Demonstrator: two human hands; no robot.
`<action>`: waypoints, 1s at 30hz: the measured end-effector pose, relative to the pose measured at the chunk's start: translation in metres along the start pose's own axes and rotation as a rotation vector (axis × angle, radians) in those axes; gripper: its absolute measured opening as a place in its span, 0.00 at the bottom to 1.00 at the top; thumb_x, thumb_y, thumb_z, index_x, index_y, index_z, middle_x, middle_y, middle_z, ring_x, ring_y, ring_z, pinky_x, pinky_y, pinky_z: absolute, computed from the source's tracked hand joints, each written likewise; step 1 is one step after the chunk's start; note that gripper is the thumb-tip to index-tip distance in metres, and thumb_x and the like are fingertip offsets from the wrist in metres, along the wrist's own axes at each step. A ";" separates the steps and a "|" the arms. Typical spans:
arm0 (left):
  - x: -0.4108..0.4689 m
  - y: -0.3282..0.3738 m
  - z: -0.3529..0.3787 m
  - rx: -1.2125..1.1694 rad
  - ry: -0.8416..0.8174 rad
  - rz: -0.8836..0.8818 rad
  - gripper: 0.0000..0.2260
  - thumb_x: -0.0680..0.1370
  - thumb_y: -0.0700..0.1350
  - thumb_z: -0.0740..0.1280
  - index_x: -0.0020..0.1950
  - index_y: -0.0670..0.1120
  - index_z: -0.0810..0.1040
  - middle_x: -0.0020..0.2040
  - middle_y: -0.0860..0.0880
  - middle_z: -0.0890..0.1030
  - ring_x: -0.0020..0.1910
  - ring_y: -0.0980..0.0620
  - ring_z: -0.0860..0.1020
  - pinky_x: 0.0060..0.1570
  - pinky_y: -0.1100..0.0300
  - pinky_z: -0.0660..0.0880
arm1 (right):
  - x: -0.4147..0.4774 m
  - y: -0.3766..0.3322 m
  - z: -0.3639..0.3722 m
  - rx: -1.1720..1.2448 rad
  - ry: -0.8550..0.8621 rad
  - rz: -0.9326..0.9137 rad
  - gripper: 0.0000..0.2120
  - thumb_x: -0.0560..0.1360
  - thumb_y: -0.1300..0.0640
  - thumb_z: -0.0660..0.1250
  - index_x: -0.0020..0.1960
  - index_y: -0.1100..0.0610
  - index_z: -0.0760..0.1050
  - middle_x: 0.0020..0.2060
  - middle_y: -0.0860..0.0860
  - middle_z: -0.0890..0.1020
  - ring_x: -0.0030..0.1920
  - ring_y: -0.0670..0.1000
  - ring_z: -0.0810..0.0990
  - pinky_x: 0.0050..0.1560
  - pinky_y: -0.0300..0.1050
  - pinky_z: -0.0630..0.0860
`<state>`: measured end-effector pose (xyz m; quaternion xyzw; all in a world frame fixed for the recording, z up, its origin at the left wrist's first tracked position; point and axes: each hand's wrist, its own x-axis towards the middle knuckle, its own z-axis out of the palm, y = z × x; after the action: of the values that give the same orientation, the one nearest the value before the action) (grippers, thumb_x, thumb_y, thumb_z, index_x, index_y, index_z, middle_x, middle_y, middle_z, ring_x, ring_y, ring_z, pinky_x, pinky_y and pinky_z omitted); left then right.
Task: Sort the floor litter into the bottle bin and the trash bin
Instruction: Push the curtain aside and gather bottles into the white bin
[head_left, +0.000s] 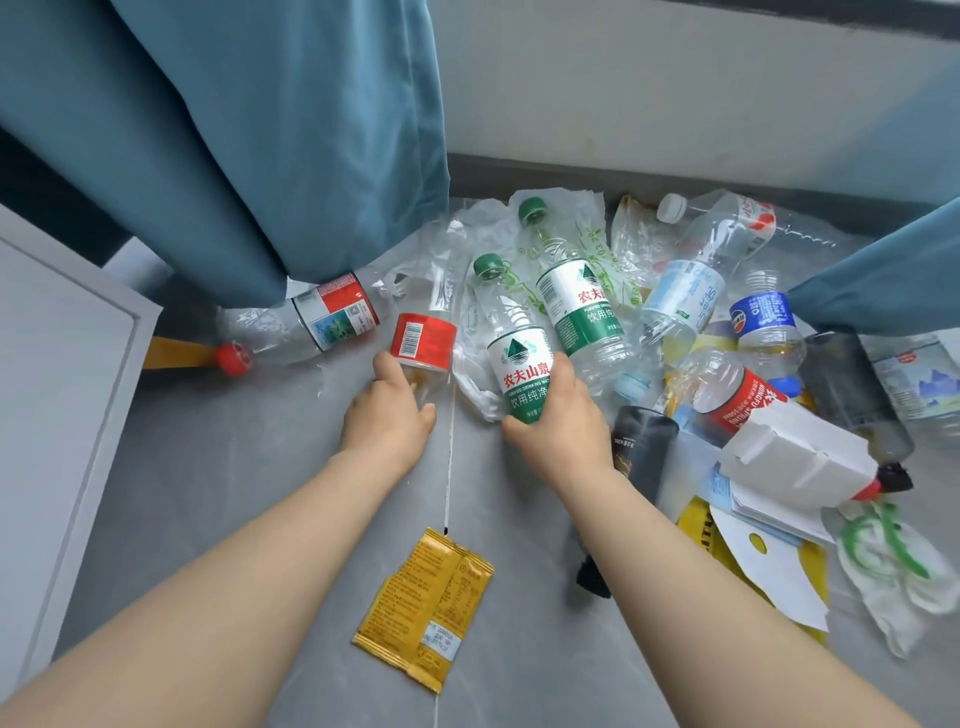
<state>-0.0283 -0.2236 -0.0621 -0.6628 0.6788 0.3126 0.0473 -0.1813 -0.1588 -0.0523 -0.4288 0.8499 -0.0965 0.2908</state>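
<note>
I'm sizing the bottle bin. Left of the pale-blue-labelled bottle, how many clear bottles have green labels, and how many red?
Clear plastic bottles with green-and-white labels: 2
Clear plastic bottles with red labels: 2
Total: 4

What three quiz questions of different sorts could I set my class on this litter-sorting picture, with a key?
1. True or false: the right hand has its grip round a green-capped bottle.
2. Where is the yellow sachet? A: flat on the floor. B: inside a bin. C: on top of a bottle.
3. Fill the gap: the left hand grips a clear bottle whose label is ____.

Key: 1 true; 2 A; 3 red.
</note>
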 end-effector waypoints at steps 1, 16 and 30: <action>-0.003 -0.001 -0.001 -0.017 -0.017 -0.011 0.23 0.78 0.47 0.64 0.64 0.39 0.58 0.60 0.38 0.76 0.56 0.36 0.76 0.52 0.50 0.72 | -0.001 0.001 -0.004 0.025 -0.010 0.001 0.37 0.68 0.50 0.71 0.72 0.55 0.57 0.59 0.57 0.74 0.58 0.60 0.75 0.52 0.51 0.73; -0.147 0.059 -0.154 -0.119 -0.080 0.005 0.18 0.79 0.53 0.60 0.64 0.45 0.63 0.53 0.42 0.78 0.52 0.39 0.76 0.46 0.53 0.71 | -0.117 -0.059 -0.147 0.299 -0.026 0.189 0.25 0.64 0.51 0.71 0.57 0.52 0.65 0.48 0.52 0.77 0.45 0.55 0.77 0.42 0.48 0.77; -0.359 0.218 -0.420 -0.314 -0.106 0.207 0.14 0.78 0.54 0.61 0.62 0.52 0.69 0.47 0.48 0.79 0.47 0.43 0.78 0.47 0.46 0.78 | -0.324 -0.144 -0.446 0.573 0.200 0.360 0.31 0.64 0.50 0.72 0.65 0.50 0.65 0.48 0.52 0.79 0.45 0.53 0.78 0.38 0.44 0.72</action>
<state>-0.0419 -0.1318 0.5247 -0.5714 0.6827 0.4523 -0.0533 -0.1919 -0.0311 0.5029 -0.1614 0.8746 -0.3196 0.3269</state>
